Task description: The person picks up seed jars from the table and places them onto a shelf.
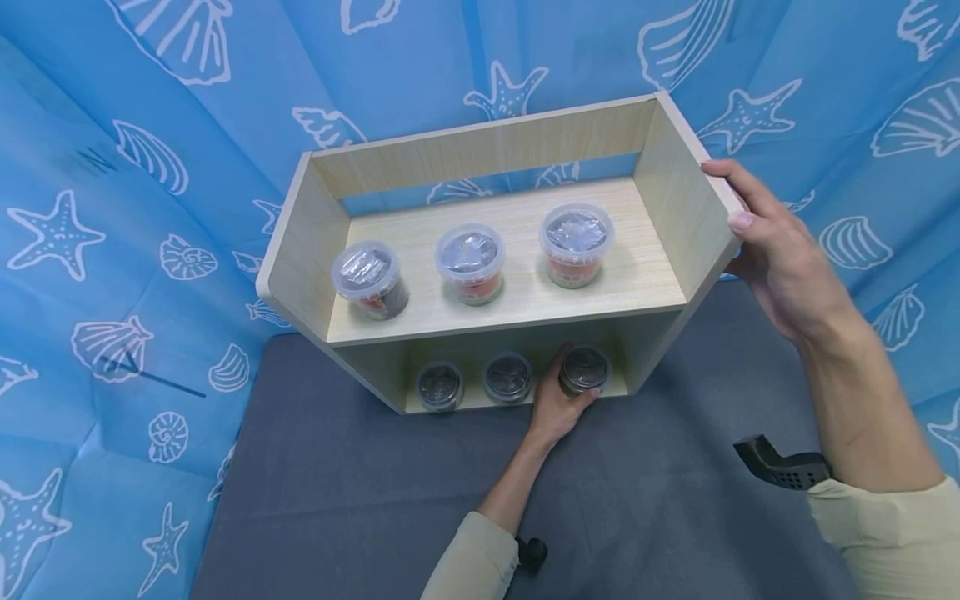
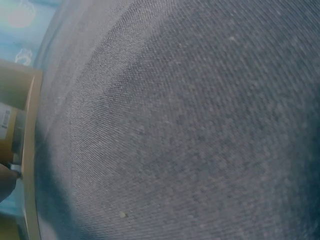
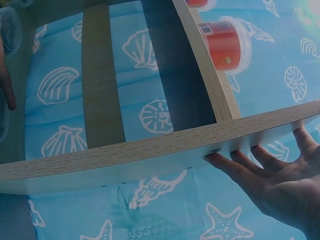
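Observation:
A light wooden two-tier shelf [image 1: 517, 321] stands on a grey cloth. My left hand [image 1: 561, 398] reaches into the lower tier and grips the rightmost dark-lidded jar [image 1: 585, 367], thumb on its left side. Two more such jars [image 1: 507, 377] [image 1: 439, 385] stand to its left. My right hand [image 1: 731, 196] rests on the shelf's right side panel [image 3: 150, 150] with straight fingers [image 3: 240, 165] flat against the outside. Three clear-lidded tubs [image 1: 471, 262] stand in a row on the upper tier. The left wrist view shows mostly cloth and the shelf's edge [image 2: 30, 150].
The grey cloth [image 1: 337, 500] covers the table in front of the shelf. A blue backdrop [image 1: 112, 208] printed with shells and starfish hangs close behind and around both sides. An orange tub [image 3: 225, 45] shows through the shelf's open back slats.

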Action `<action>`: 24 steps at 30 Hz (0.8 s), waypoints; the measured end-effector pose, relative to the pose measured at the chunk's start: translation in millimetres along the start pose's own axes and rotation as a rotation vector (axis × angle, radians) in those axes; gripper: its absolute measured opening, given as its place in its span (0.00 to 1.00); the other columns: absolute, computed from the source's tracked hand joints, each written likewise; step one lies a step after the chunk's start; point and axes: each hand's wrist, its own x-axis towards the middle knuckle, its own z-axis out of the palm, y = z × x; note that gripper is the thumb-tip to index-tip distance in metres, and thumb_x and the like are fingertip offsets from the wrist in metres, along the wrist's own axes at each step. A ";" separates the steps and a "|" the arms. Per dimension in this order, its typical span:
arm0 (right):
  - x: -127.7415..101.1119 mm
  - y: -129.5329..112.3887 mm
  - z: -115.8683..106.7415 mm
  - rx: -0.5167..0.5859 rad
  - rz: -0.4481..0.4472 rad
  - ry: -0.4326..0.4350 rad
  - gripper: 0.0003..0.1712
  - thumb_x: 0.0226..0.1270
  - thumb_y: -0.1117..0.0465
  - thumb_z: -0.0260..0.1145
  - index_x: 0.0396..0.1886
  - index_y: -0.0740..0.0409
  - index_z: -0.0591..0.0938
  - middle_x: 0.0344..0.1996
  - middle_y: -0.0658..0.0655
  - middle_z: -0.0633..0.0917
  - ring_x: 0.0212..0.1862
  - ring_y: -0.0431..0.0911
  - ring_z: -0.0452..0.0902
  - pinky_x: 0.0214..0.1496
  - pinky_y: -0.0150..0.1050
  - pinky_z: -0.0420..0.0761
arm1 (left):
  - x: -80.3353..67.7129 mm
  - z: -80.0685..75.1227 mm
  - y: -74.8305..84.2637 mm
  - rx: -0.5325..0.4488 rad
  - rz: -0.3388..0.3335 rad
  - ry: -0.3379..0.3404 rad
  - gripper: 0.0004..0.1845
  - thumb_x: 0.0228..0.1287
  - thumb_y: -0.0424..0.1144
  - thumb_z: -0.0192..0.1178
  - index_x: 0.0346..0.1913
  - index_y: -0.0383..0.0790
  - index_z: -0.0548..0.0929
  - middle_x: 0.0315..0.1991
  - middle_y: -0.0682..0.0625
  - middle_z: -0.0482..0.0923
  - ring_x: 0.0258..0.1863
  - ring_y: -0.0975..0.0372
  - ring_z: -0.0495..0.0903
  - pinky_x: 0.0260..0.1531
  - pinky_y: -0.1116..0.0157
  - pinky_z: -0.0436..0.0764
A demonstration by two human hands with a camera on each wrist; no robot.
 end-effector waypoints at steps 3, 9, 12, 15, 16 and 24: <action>0.6 0.8 1.1 0.004 0.007 0.000 0.32 0.72 0.55 0.51 0.76 0.47 0.63 0.72 0.59 0.55 0.62 0.56 0.57 0.51 0.54 0.58 | 0.4 -0.4 0.9 -0.006 -0.010 -0.001 0.49 0.54 0.33 0.72 0.77 0.42 0.58 0.74 0.48 0.63 0.73 0.62 0.60 0.71 0.64 0.57; 0.7 4.4 1.7 0.002 0.004 0.003 0.32 0.73 0.55 0.50 0.76 0.45 0.63 0.69 0.60 0.59 0.60 0.55 0.60 0.51 0.52 0.60 | 0.5 -2.0 4.6 -0.024 -0.007 0.005 0.51 0.52 0.32 0.72 0.78 0.46 0.56 0.74 0.50 0.61 0.73 0.62 0.59 0.71 0.63 0.56; -1.2 7.2 0.5 0.019 0.002 0.006 0.33 0.74 0.56 0.50 0.78 0.44 0.60 0.69 0.60 0.59 0.60 0.55 0.60 0.52 0.47 0.64 | -2.4 -3.7 7.5 -0.007 0.040 0.014 0.51 0.52 0.31 0.72 0.78 0.44 0.56 0.74 0.49 0.61 0.73 0.60 0.59 0.72 0.61 0.56; -4.2 9.0 -0.6 0.043 -0.005 0.012 0.33 0.76 0.57 0.49 0.79 0.43 0.57 0.75 0.57 0.55 0.66 0.56 0.57 0.58 0.40 0.67 | -6.8 -5.7 12.0 0.020 0.118 0.020 0.51 0.53 0.30 0.73 0.77 0.39 0.56 0.75 0.46 0.60 0.74 0.57 0.59 0.72 0.60 0.56; -5.5 9.5 -0.8 0.049 -0.009 0.014 0.33 0.77 0.57 0.49 0.79 0.42 0.56 0.76 0.56 0.54 0.68 0.56 0.56 0.59 0.37 0.68 | -8.4 -6.4 13.1 0.029 0.141 0.021 0.50 0.53 0.31 0.73 0.77 0.37 0.56 0.75 0.44 0.59 0.74 0.57 0.58 0.72 0.59 0.56; -19.1 18.0 -1.6 -0.094 -0.062 0.032 0.30 0.80 0.52 0.47 0.78 0.46 0.61 0.77 0.53 0.57 0.72 0.50 0.54 0.67 0.39 0.63 | -21.1 -13.9 26.9 0.069 0.219 0.021 0.49 0.55 0.32 0.72 0.77 0.38 0.56 0.76 0.42 0.56 0.75 0.54 0.55 0.72 0.55 0.58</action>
